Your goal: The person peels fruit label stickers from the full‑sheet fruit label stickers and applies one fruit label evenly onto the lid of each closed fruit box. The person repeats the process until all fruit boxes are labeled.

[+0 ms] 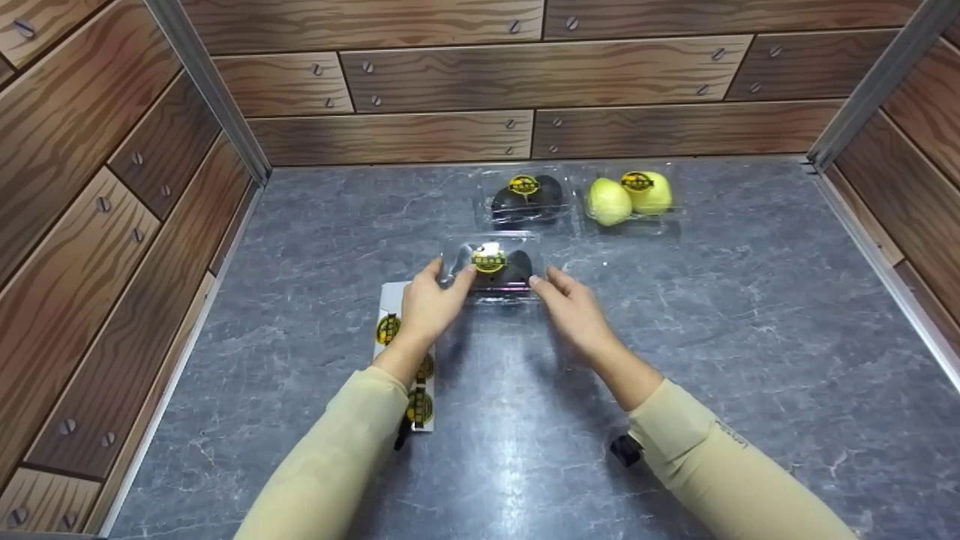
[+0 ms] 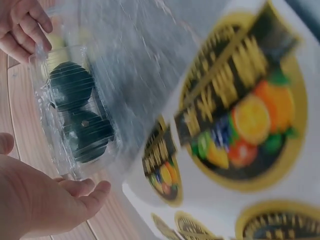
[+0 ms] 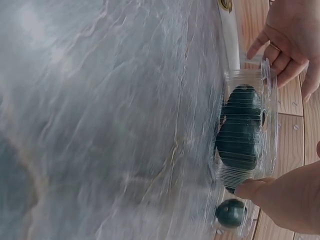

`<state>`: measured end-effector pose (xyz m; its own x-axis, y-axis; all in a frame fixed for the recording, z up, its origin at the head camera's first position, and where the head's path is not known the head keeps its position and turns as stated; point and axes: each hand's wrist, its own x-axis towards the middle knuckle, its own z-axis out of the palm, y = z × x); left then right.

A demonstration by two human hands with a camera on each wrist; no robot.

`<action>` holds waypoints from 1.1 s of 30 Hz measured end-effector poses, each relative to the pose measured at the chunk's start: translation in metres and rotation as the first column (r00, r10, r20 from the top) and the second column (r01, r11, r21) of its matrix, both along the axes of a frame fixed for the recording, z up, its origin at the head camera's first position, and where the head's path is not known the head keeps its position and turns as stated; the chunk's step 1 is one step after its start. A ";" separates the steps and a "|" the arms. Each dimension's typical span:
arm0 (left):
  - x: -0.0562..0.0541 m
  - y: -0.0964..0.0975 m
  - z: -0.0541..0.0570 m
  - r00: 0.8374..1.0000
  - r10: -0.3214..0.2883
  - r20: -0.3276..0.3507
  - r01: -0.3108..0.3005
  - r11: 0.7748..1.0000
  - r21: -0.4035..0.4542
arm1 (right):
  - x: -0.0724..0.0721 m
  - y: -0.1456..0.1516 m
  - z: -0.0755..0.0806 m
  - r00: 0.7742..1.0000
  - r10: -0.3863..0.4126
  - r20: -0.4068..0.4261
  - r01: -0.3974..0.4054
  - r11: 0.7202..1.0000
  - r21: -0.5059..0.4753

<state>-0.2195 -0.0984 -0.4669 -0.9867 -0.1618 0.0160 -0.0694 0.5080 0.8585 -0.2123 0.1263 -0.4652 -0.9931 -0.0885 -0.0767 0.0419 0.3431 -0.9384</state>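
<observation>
A clear plastic clamshell box (image 1: 495,283) with two dark green avocados (image 3: 240,132) inside lies on the grey marbled table. On its lid is a round black-and-gold sticker (image 1: 489,259). My left hand (image 1: 437,304) is at the box's left end, fingers extended and thumb near the lid. At the right end is my right hand (image 1: 574,311); its thumb meets the box edge in the right wrist view, and its fingers are not curled round the box. Beneath my left forearm lies a white sheet (image 1: 394,296) of fruit-printed stickers (image 2: 240,110).
Behind the box stand a second clear box of dark avocados (image 1: 527,201) and, to its right, a clear box of yellow-green pears (image 1: 630,199). Both carry round stickers. Wood-patterned panels (image 1: 442,79) wall the table at the back and both sides.
</observation>
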 end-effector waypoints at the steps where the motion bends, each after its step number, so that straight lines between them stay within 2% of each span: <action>1: -0.001 -0.003 0.000 1.000 0.009 -0.001 -0.009 1.000 -0.004 | -0.001 -0.003 0.000 1.000 0.004 0.001 -0.004 1.000 0.000; 8: -0.004 -0.018 0.001 0.999 0.053 -0.010 -0.053 0.999 -0.003 | -0.007 -0.021 0.002 1.000 0.016 0.005 -0.016 1.000 0.006; 23: -0.008 -0.054 -0.001 0.987 0.160 0.017 -0.159 0.986 -0.044 | -0.018 -0.061 0.003 0.998 0.063 -0.018 -0.063 0.998 0.013; 30: -0.014 -0.070 -0.001 0.982 0.187 -0.010 -0.187 0.980 -0.064 | -0.025 -0.079 0.003 0.995 0.099 -0.015 -0.100 0.995 -0.020; 33: -0.018 -0.075 0.000 0.981 0.194 -0.001 -0.194 0.979 -0.068 | -0.031 -0.085 0.003 0.994 0.109 -0.002 -0.109 0.994 -0.015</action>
<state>-0.2376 -0.1737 -0.4668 -0.9366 -0.3492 0.0281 -0.1769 0.5409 0.8223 -0.2429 0.0410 -0.4624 -0.9775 -0.1977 -0.0737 0.0040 0.3318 -0.9433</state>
